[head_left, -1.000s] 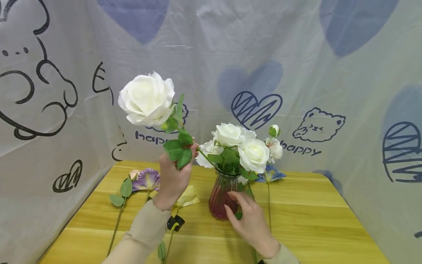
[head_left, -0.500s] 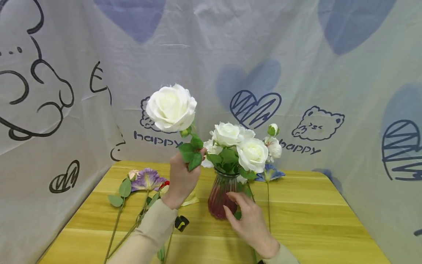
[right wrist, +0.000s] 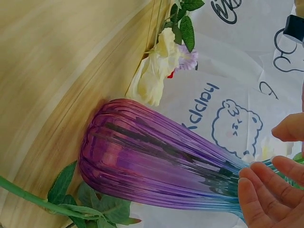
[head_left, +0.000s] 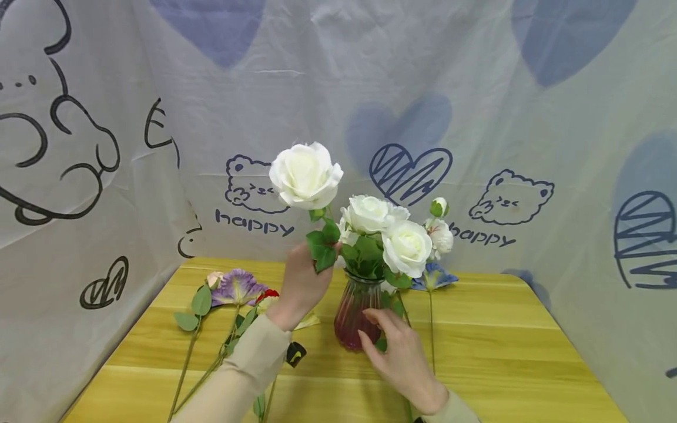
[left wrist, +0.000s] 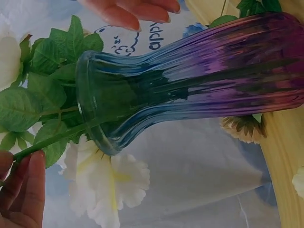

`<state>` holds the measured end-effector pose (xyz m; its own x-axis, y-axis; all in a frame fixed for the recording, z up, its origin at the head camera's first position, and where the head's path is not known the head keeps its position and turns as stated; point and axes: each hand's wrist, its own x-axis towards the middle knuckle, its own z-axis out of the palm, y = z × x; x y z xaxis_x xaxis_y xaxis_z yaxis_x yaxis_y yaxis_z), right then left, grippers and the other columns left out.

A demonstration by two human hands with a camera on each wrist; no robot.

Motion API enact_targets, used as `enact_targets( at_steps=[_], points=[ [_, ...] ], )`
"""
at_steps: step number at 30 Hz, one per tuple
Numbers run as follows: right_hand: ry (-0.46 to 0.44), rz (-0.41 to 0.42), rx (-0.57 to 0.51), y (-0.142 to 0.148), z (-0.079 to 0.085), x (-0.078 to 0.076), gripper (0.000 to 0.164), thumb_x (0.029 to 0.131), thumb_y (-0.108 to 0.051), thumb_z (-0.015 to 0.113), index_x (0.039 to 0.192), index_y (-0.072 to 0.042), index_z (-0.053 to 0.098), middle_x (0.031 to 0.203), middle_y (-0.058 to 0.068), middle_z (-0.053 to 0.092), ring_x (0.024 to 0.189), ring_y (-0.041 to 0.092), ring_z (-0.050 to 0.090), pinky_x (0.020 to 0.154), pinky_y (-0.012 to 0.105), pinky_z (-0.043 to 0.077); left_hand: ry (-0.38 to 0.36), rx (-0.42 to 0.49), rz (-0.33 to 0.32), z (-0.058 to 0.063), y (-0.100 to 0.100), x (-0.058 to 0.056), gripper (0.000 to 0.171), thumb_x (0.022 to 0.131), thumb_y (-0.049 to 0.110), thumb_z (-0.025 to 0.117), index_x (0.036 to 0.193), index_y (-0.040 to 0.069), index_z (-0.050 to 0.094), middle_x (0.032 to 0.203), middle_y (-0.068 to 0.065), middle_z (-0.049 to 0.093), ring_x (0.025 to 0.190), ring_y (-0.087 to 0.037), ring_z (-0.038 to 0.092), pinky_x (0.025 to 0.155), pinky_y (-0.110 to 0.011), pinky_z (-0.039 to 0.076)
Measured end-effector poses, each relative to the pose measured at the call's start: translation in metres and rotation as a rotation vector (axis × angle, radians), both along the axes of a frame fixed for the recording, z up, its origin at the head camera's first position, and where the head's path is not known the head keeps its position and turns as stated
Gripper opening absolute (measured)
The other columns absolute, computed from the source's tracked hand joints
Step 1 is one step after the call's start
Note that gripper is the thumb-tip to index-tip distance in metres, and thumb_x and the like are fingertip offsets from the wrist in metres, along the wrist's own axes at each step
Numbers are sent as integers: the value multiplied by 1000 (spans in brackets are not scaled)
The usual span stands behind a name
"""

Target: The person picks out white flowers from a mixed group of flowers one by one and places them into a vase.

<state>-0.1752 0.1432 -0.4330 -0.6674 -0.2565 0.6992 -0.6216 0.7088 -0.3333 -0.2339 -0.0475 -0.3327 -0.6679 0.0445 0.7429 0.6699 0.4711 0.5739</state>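
My left hand (head_left: 308,279) pinches the green stem (left wrist: 52,138) of a large white rose (head_left: 307,176), whose leaves hang over the fingers. In the left wrist view that stem runs down into the mouth of a ribbed glass vase (left wrist: 204,71), blue at the neck and pink-purple at the base. Upright on the table, the vase holds several other white flowers (head_left: 406,248) with green leaves. Beside the vase my right hand (head_left: 399,352) has its thumb and fingers apart, loosely bent, gripping nothing; its fingertips overlap the vase in the head view.
On the left of the wooden table (head_left: 492,352) lie a purple flower (head_left: 238,288), a peach bud with round leaves (head_left: 201,299) and a red bloom (head_left: 268,295). A blue flower (head_left: 433,277) lies behind right. A small black item (head_left: 296,354) sits left of the vase. Printed cloth (head_left: 338,88) hangs behind.
My left hand has moved right with the white rose, bringing its bloom closer to the other flowers in the vase. The vase and my right hand have stayed in place.
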Motion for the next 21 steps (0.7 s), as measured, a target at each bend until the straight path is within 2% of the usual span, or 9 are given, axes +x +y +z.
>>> enact_targets(
  at_steps=[7, 10, 12, 15, 17, 21],
  points=[
    [-17, -10, -1, 0, 1, 1, 33, 84, -16, 81, 114, -7, 70, 97, 1, 71, 81, 14, 68, 69, 20, 57, -55, -41, -4, 1, 4, -1, 13, 99, 13, 63, 93, 2, 66, 90, -15, 74, 78, -24, 71, 68, -33, 59],
    [-8, -13, 5, 0, 0, 1, 33, 83, -15, 81, 113, -8, 69, 96, -1, 71, 82, 12, 67, 69, 19, 56, -91, -81, -29, -1, 5, -3, 4, 94, 3, 65, 94, 3, 69, 91, -16, 75, 79, -25, 73, 68, -33, 62],
    [-3, -14, 9, 0, 0, 1, 33, 82, -15, 82, 113, -9, 69, 96, -1, 71, 82, 10, 67, 69, 19, 56, -102, -97, -50, -2, 6, -5, 5, 92, -1, 65, 94, 2, 69, 92, -17, 76, 80, -27, 75, 70, -34, 63],
    [-9, -15, 8, 1, 0, 1, 33, 82, -14, 82, 112, -11, 69, 96, -3, 70, 83, 8, 66, 69, 19, 56, -77, -116, -51, -3, 7, -5, 9, 89, -6, 66, 93, 1, 68, 89, -17, 76, 75, -27, 74, 66, -33, 63],
    [-19, -15, 5, 1, -1, 1, 33, 82, -14, 82, 112, -11, 69, 96, -3, 70, 82, 8, 66, 69, 19, 56, -70, -120, -42, -3, 7, -6, 7, 90, -3, 67, 95, 2, 68, 90, -17, 76, 74, -27, 74, 66, -32, 63],
    [-32, -13, 0, 0, -2, 1, 33, 82, -14, 82, 112, -11, 69, 96, -3, 70, 82, 11, 67, 68, 23, 58, -51, -155, -1, -2, 8, -7, 19, 87, -11, 60, 95, 4, 67, 85, -15, 75, 70, -24, 71, 62, -29, 60]
  ],
)
